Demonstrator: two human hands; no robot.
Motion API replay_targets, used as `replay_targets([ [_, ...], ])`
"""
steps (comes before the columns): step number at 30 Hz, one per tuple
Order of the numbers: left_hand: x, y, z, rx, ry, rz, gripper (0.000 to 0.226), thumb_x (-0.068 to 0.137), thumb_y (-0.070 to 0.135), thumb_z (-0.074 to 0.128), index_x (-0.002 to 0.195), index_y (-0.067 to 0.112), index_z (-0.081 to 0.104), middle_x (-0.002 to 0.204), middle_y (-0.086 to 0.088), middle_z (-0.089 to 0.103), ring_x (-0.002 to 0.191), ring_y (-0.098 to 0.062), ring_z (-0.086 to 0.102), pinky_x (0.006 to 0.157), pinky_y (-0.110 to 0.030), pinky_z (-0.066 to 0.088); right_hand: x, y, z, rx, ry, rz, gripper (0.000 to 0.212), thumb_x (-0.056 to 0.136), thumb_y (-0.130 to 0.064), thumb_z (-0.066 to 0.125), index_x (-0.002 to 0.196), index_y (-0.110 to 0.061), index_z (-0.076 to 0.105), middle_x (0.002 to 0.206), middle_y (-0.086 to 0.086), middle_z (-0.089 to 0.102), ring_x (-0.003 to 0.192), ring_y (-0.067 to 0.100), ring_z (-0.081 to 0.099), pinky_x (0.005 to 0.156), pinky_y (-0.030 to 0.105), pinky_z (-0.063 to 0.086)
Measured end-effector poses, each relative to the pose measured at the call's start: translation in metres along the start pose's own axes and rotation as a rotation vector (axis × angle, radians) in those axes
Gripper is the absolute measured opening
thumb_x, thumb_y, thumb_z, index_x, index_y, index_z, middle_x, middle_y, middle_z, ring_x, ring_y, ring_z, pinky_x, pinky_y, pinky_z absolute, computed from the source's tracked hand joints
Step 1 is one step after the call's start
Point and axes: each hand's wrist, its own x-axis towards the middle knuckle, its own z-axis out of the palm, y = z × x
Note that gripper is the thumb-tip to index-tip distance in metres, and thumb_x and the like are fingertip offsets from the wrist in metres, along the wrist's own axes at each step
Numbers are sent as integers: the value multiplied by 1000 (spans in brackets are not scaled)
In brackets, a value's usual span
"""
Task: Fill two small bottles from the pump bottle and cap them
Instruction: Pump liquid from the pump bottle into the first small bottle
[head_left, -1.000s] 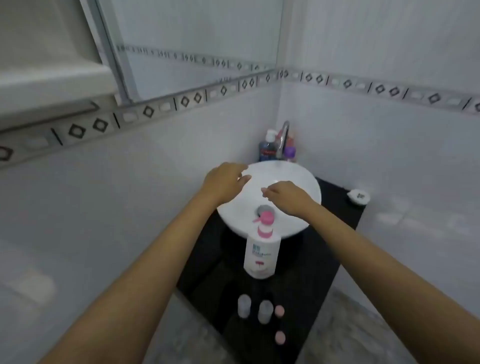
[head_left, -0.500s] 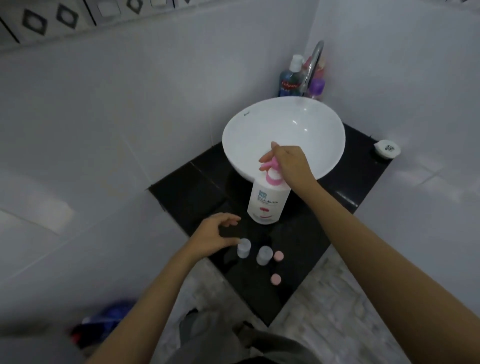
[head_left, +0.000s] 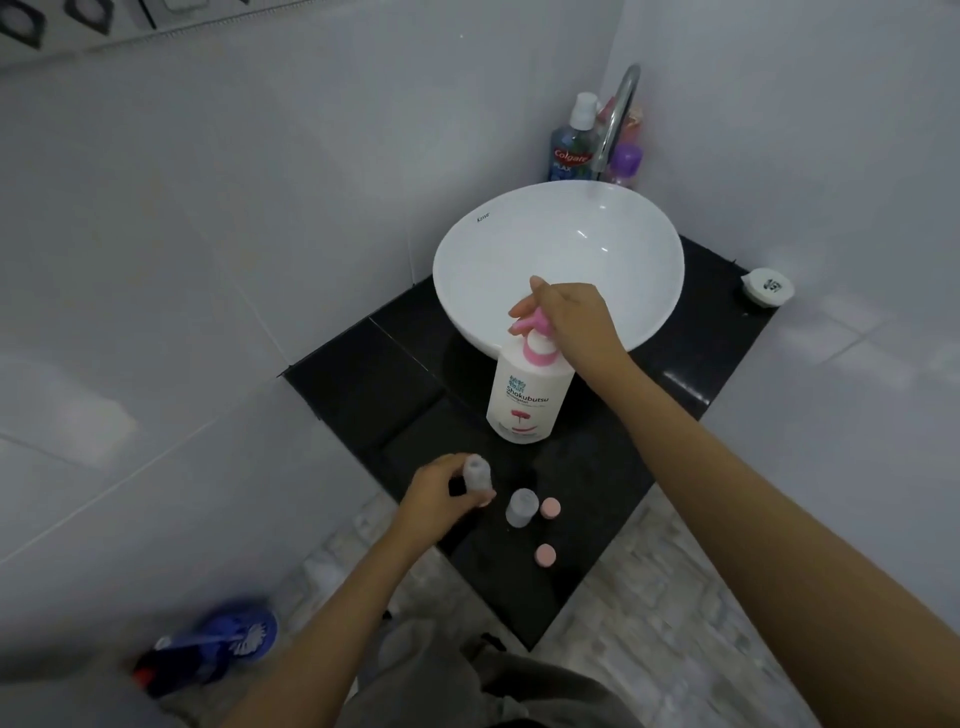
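A white pump bottle with a pink pump head stands on the black counter in front of the basin. My right hand rests on the pump head, fingers over the pink nozzle. My left hand grips one small clear bottle, lifted a little off the counter and uncapped. The second small clear bottle stands open on the counter beside it. Two pink caps lie loose: one right next to the standing bottle, the other nearer the counter's front corner.
A white bowl basin sits on the counter with a chrome tap behind it. A blue mouthwash bottle and a purple-capped bottle stand in the corner. A white round lid lies far right. A blue brush lies on the floor.
The view tilted down. My left hand came off the basin to the counter and picked up a small bottle. My right hand settled on the pump head.
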Motion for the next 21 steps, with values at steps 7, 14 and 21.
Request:
replay_targets([
  [7,12,78,-41,-48,199,194,33,86,30,65,117,30,55,102,13,51,90,6,52,74,-11,41,4,-13,-1,16,-22,60,39,96,-31,50,72,-8,72,59,4,71,67,18,67,80,28,53],
  [14,24,111,-51,83,228,300,48,88,43,55,133,29,49,109,1,50,101,-12,50,81,-21,41,3,-11,5,-29,-20,95,38,96,-28,49,75,-7,73,63,5,69,69,18,64,85,34,52],
  [21,21,115,-54,139,252,307,54,88,44,56,139,31,43,107,2,48,101,-11,48,81,-20,41,4,-9,8,-8,-6,102,39,96,-27,48,65,-17,69,63,2,68,71,19,63,85,37,52],
])
